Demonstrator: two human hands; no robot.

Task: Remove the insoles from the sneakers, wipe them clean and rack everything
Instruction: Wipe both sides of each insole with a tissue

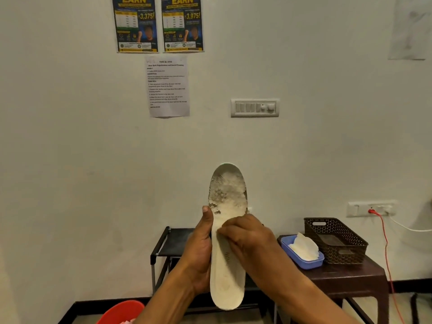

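While left hand (198, 251) and right hand (247, 235) clasp insole (228, 190), blue tub (301, 262) holds tissue (304, 247), brown basket (350, 256) beside

Insole (228, 192) standing upright between hands, upper end rising above fingers (230, 231). Left hand (198, 253) gripping its left edge; right hand (250, 237) fingers curling across its middle from right. Rack (170, 242) sitting behind hands, below fingers. Table (350, 277) standing right of fingers, carrying tub (301, 261) holding tissue (304, 247); basket (350, 253) sitting just right of tub. Bucket (121, 312) sitting down-left of fingers. Switch panel (254, 107) hanging on wall above fingers; sheet (167, 86) up-left of it, under posters (135, 24). Socket (371, 208) sitting above basket, cable (387, 253) hanging from it.
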